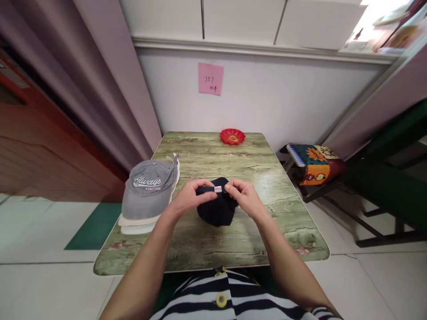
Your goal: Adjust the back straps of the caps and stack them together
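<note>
A dark navy cap (216, 214) is between my hands over the middle of the table (200, 253). Its back strap (204, 190) runs level across, with a small silver buckle (218, 189) at its centre. My left hand (196, 194) pinches the strap just left of the buckle, thumb below and fingers above. On the other side, my right hand (242, 194) grips the strap end close to the buckle. To the left lies a stack of caps, with a grey cap (147, 189) lettered "Always" on top and a cream brim (140, 221) showing under it.
A red scalloped dish (232, 136) sits at the table's far edge, by the wall. A pink note (211, 78) is stuck above it. Dark green chairs (383, 178) and a colourful printed bag (315, 164) stand at the right. Purple curtains (100, 66) hang at the left.
</note>
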Available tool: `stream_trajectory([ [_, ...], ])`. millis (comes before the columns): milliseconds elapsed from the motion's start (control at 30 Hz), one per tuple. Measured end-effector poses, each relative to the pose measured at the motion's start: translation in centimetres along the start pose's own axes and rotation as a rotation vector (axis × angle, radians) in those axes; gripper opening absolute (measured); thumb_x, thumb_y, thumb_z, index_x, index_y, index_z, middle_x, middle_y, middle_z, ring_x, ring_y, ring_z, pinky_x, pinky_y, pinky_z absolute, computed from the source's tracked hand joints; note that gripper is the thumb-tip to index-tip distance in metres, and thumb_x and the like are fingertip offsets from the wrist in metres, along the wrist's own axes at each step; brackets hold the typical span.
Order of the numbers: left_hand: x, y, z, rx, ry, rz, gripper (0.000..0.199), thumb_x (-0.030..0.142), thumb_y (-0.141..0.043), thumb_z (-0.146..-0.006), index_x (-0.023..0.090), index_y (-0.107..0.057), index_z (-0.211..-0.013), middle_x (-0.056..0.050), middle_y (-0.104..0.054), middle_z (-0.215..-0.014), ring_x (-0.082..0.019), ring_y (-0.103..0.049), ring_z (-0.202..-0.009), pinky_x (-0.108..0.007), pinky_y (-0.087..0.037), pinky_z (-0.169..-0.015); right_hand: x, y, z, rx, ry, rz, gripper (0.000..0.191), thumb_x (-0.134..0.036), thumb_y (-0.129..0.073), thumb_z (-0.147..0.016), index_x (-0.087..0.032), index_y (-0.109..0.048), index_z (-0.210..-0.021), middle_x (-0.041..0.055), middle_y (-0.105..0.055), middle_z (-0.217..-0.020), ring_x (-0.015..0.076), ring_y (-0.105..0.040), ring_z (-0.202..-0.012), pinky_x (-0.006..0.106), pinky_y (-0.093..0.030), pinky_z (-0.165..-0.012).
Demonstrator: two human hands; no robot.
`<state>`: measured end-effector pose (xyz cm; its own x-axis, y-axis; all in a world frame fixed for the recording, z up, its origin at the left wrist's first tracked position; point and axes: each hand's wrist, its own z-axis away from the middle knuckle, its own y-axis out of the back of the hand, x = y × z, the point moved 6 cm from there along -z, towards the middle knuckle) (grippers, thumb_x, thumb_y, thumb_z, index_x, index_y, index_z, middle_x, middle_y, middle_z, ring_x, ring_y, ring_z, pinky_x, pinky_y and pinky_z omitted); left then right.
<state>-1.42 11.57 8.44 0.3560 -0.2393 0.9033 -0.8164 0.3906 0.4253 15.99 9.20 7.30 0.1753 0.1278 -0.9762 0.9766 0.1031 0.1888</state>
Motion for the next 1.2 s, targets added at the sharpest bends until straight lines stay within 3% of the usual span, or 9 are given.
stream_trajectory([
  [133, 1.7, -0.2, 0.4, 0.097, -0.138, -0.099, 0.028, 0.037, -0.076, -0.074, 0.021, -0.073, -0.096, -0.004, -0.073, -0.094, -0.020, -0.063, -0.089, -0.032, -0.046, -0.085, -0.2, -0.3, 0.2, 0.022, -0.015, -0.085, 0.038, -0.054, -0.061, -0.083, -0.018, -0.060, -0.069, -0.0034, -0.050, -0.058, 0.0104, -0.042, -0.054, 0.024, -0.032, -0.052],
  [233, 1.9, 0.1, 0.9, 0.217, -0.204, -0.144, 0.020, 0.034, -0.074, -0.077, 0.021, -0.073, -0.092, -0.005, -0.073, -0.091, -0.020, -0.064, -0.087, -0.032, -0.047, -0.084, 0.1, -0.6, 0.3, 0.024, -0.048, -0.127, 0.039, -0.054, -0.062, -0.082, -0.018, -0.060, -0.069, -0.0037, -0.049, -0.056, 0.0098, -0.040, -0.052, 0.023, -0.030, -0.051],
  [333, 1.8, 0.4, 1.1, 0.267, -0.216, -0.190, 0.020, 0.036, -0.074, -0.077, 0.021, -0.071, -0.090, -0.004, -0.072, -0.089, -0.019, -0.064, -0.084, -0.031, -0.047, -0.080, 0.3, -0.9, 0.6, 0.017, -0.069, -0.117, 0.039, -0.054, -0.062, -0.082, -0.018, -0.060, -0.069, -0.0040, -0.049, -0.055, 0.0094, -0.040, -0.050, 0.023, -0.029, -0.049],
  [500, 1.3, 0.3, 0.9, 0.217, -0.163, -0.214, 0.019, 0.037, -0.070, -0.079, 0.020, -0.064, -0.085, 0.000, -0.068, -0.081, -0.015, -0.061, -0.076, -0.026, -0.045, -0.072, 0.2, -1.3, 0.6, 0.026, 0.014, 0.074, 0.028, -0.048, -0.068, -0.081, -0.021, -0.072, -0.088, -0.0014, -0.066, -0.069, 0.0126, -0.053, -0.060, 0.024, -0.038, -0.057],
  [567, 1.1, 0.2, 0.9, 0.206, -0.149, -0.236, 0.020, 0.038, -0.070, -0.079, 0.020, -0.062, -0.082, 0.001, -0.065, -0.078, -0.014, -0.058, -0.073, -0.025, -0.043, -0.069, 0.4, -1.5, 0.5, 0.028, 0.037, 0.135, 0.025, -0.045, -0.066, -0.084, -0.022, -0.075, -0.086, 0.0002, -0.070, -0.075, 0.0148, -0.058, -0.067, 0.025, -0.041, -0.061],
  [800, -0.2, 0.2, 0.9, 0.176, -0.072, -0.126, 0.025, 0.037, -0.063, -0.085, 0.018, -0.058, -0.070, 0.000, -0.063, -0.073, -0.014, -0.057, -0.071, -0.026, -0.042, -0.069, 1.4, -1.6, 0.6, 0.094, -0.016, 0.235, 0.031, -0.044, -0.055, -0.090, -0.020, -0.071, -0.079, -0.0011, -0.061, -0.061, 0.0127, -0.049, -0.054, 0.025, -0.035, -0.053],
  [900, -1.0, -0.1, 0.8, 0.129, -0.023, 0.008, 0.027, 0.038, -0.062, -0.086, 0.018, -0.055, -0.070, 0.001, -0.060, -0.070, -0.013, -0.055, -0.069, -0.026, -0.042, -0.068, 1.0, -1.9, 0.8, 0.069, 0.069, 0.326, 0.025, -0.045, -0.062, -0.086, -0.022, -0.072, -0.086, 0.0004, -0.065, -0.070, 0.0141, -0.054, -0.059, 0.026, -0.039, -0.058],
  [1033, -1.6, -0.1, 0.7, 0.152, 0.017, 0.139, 0.030, 0.042, -0.060, -0.086, 0.018, -0.052, -0.071, 0.004, -0.049, -0.064, -0.011, -0.045, -0.060, -0.024, -0.035, -0.057, 0.4, -2.3, 0.8, 0.059, 0.240, 0.349, 0.029, -0.040, -0.074, -0.079, -0.025, -0.071, -0.104, 0.0051, -0.070, -0.095, 0.0193, -0.063, -0.081, 0.029, -0.046, -0.072],
  [1200, -1.6, 0.0, 0.8, 0.157, 0.022, 0.188, 0.030, 0.043, -0.061, -0.085, 0.018, -0.051, -0.071, 0.004, -0.049, -0.064, -0.010, -0.044, -0.060, -0.023, -0.034, -0.058, 1.3, -2.2, 0.6, 0.136, 0.192, 0.268, 0.032, -0.040, -0.072, -0.081, -0.023, -0.067, -0.108, 0.0030, -0.072, -0.090, 0.0187, -0.067, -0.080, 0.030, -0.049, -0.075],
])
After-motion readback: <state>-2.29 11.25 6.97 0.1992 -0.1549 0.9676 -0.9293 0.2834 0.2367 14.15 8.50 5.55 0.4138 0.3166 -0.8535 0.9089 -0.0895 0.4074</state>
